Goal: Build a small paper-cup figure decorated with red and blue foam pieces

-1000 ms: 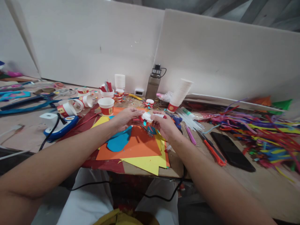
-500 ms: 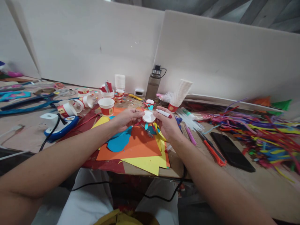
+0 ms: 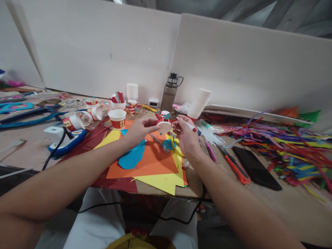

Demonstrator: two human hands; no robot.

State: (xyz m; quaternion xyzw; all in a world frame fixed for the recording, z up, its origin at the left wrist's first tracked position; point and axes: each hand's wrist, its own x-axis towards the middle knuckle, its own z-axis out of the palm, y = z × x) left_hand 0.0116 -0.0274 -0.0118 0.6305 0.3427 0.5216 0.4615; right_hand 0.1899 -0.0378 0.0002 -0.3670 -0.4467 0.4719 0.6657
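Observation:
My left hand (image 3: 140, 129) pinches a small red-and-white paper cup (image 3: 164, 125) with red and teal paper bits stuck on it, its open mouth turned toward me. My right hand (image 3: 187, 137) is closed around a white marker with a red cap (image 3: 187, 124) and also touches the cup's right side. Both hands hover over orange (image 3: 150, 162), yellow (image 3: 166, 180) and blue (image 3: 132, 156) paper sheets on the table. Scissors (image 3: 158, 142) lie on the orange sheet just below the cup.
A red-banded paper cup (image 3: 117, 118) stands left of my hands; cut cups (image 3: 77, 120) and a blue glue gun (image 3: 67, 141) lie further left. A water bottle (image 3: 169, 92) and a cup stack (image 3: 199, 103) stand behind. An orange utility knife (image 3: 236, 167), black phone (image 3: 255, 167) and colourful strips (image 3: 290, 145) lie right.
The cup has been turned from bottom-up toward me to mouth toward me and lifted slightly further from my body; both hands moved with it.

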